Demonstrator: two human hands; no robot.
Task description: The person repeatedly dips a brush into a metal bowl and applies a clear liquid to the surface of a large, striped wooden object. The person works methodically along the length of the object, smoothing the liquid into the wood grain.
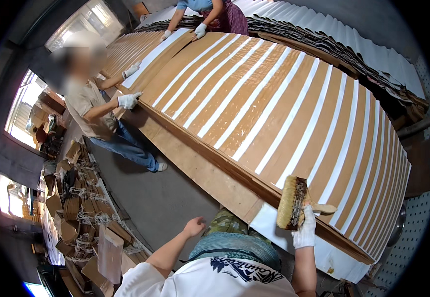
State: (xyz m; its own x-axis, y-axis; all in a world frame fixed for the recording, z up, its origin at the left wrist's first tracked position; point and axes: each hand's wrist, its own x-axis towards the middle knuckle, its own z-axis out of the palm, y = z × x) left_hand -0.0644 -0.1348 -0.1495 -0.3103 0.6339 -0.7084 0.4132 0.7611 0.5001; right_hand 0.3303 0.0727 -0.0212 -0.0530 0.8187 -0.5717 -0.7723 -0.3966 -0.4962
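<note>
Head view: my gloved right hand [304, 228] grips a wide bristle brush [292, 203], held over the near edge of a long surface [195, 163]. Beyond that hand, brown cardboard sheets [274, 104] with white strips cover nearly the whole length, so I judge the spread mostly complete. My bare left hand [194, 226] hangs loosely open, empty, below the edge. Two gloved co-workers press sheets at the far end.

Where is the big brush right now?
In the head view, the wide brush is low on the right, gripped by the gloved right hand at the near edge of the long table of brown-and-white striped sheets.
</note>
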